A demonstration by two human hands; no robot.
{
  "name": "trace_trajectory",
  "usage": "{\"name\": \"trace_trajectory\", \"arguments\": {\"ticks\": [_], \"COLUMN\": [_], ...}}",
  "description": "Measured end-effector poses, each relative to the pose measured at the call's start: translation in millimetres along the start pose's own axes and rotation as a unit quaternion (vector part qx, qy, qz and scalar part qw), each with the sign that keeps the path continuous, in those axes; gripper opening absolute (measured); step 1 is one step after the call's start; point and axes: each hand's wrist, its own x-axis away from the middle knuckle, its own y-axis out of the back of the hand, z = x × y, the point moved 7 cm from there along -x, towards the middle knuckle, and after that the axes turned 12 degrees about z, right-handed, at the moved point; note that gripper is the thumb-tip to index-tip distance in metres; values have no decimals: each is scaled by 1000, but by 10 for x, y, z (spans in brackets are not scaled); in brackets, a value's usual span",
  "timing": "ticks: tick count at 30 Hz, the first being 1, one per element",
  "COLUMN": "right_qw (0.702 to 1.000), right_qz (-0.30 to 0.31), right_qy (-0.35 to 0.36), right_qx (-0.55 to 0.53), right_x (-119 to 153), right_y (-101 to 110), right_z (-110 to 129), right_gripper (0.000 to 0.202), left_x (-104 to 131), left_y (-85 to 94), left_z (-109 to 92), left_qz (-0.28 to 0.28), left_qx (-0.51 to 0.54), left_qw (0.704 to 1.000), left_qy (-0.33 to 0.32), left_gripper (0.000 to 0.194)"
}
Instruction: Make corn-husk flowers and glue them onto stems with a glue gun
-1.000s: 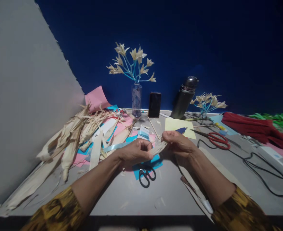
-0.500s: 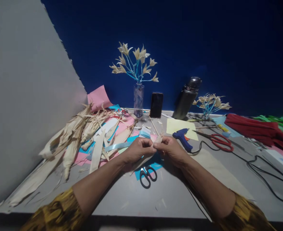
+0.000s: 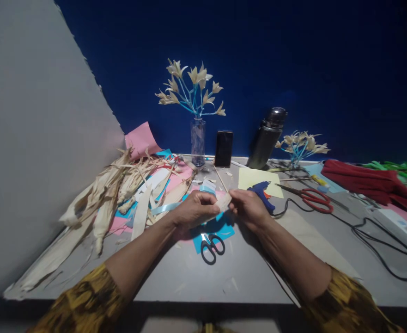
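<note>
Between my two hands is a small pale piece of corn husk point(image 3: 223, 202). My left hand point(image 3: 197, 210) pinches its left side with thumb and fingers. At its right edge, the fingertips of my right hand point(image 3: 247, 206) are closed on it. Just below my hands, black-handled scissors point(image 3: 212, 249) lie on blue paper point(image 3: 225, 230), their blades partly covered. A thin stick point(image 3: 220, 175) rests on the table beyond the husk piece. Close to my right hand lies a blue glue gun point(image 3: 261, 193) with its black cord.
Dried corn husks point(image 3: 108, 203) are heaped over coloured paper at the left. Behind stand a glass vase point(image 3: 198, 143) of husk flowers, a phone point(image 3: 223, 149) and a leaning flask point(image 3: 267, 138). Red-handled scissors point(image 3: 316, 200), a looping cord point(image 3: 366, 233) and red cloth point(image 3: 369, 182) occupy the right.
My hands have moved slightly apart, and the husk piece now shows spread flat between them. The long strip seen under my left hand is no longer visible. The view has shifted slightly.
</note>
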Motion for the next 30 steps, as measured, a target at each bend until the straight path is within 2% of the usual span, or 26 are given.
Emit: {"name": "trace_trajectory", "arguments": {"ticks": [2,3,5,6,8,10,11,13,18,22,24,26,30], "right_qw": [998,994,973,945,862,782,751,711,661,603,601,626,732], "right_qz": [-48,-51,17,74,170,199,198,199,209,220,222,216,166], "right_qy": [34,41,28,16,-1,-7,-13,-29,-52,-54,-58,-67,-73], "right_qx": [39,84,229,317,478,591,630,674,719,765,765,747,656], "right_x": [20,37,78,116,230,334,366,397,413,484,505,488,345], "right_y": [102,107,-43,-174,-438,-605,-652,-704,-739,-781,-764,-699,-461], "right_z": [101,142,168,144,58,-2,-18,-43,-98,-151,-140,-97,49], "right_gripper": [35,34,36,36,36,33,32,32,38,27,22,18,10], "left_x": [7,8,3,-4,-25,-44,-49,-49,-26,-13,3,36,129], "left_y": [61,108,214,265,355,423,445,468,468,461,442,423,422], "left_z": [-54,-88,-154,-174,-171,-134,-116,-96,-101,-89,-109,-179,-385], "left_qz": [-11,-27,-68,-87,-118,-139,-147,-154,-171,-195,-200,-201,-213], "left_qx": [17,26,40,48,65,76,77,78,68,54,64,81,78], "left_qw": [1000,999,995,991,984,979,978,977,976,973,972,967,956], "left_qy": [-16,-30,-69,-89,-116,-125,-126,-124,-116,-106,-109,-133,-185], "left_gripper": [27,27,26,25,23,22,22,21,20,25,25,25,25]}}
